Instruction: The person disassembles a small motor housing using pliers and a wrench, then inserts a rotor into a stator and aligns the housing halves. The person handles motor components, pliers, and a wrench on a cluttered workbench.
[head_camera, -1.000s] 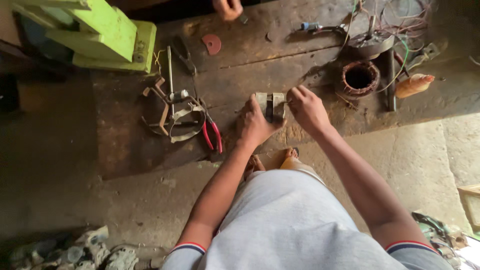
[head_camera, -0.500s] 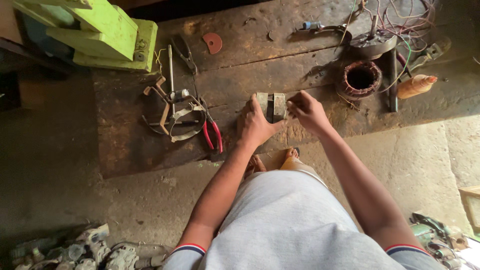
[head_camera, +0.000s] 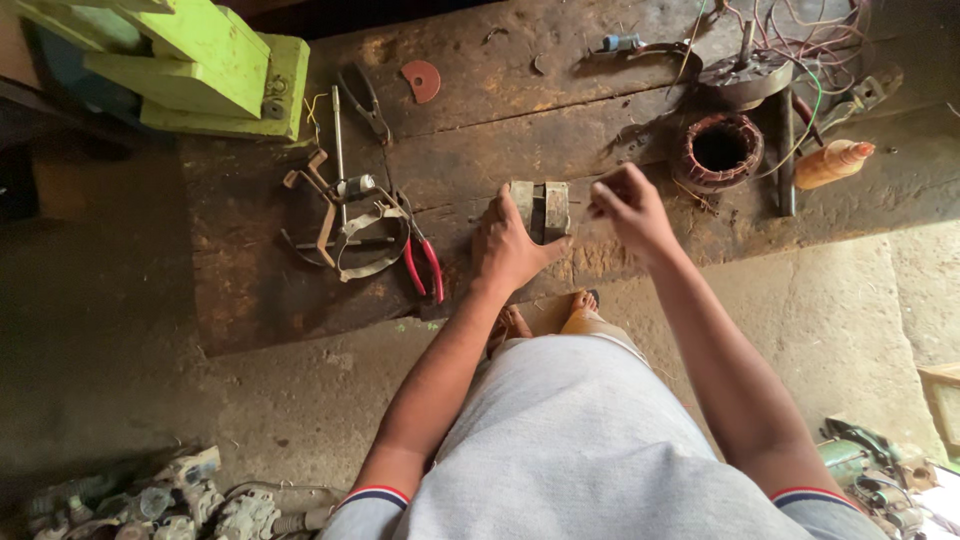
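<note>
Worn wooden surface (head_camera: 620, 90) lying low, spreading ahead of and to both sides of the hands. Lime-green wooden block structure (head_camera: 200, 60) sitting far off beyond the left hand, at the surface's corner. Copper-wound stator ring (head_camera: 718, 150) resting just beyond the right hand, with a tangle of coloured wires (head_camera: 800, 40) and an orange bottle (head_camera: 835, 163) farther out on that side. Bent metal puller frame (head_camera: 345, 225) and red-handled pliers (head_camera: 425, 268) lying outward of the left hand.

Small rectangular metal block (head_camera: 540, 208), seemingly a stack of laminated plates, standing on the surface between the two hands. Left hand (head_camera: 510, 250) pressing against its near and outer side, fingers wrapping the edge, steadying rather than lifting. Right hand (head_camera: 630, 205) hovering just beside the block, not touching, fingertips pinching together loosely; whether anything fine is being held there cannot be told.

Block judged dense and heavy for its bulk, rigid, not fragile, edges likely sharp and faces possibly greasy. Best grasped across the two broad flat faces, thumb opposing fingers, keeping clear of the plate edges.
</note>
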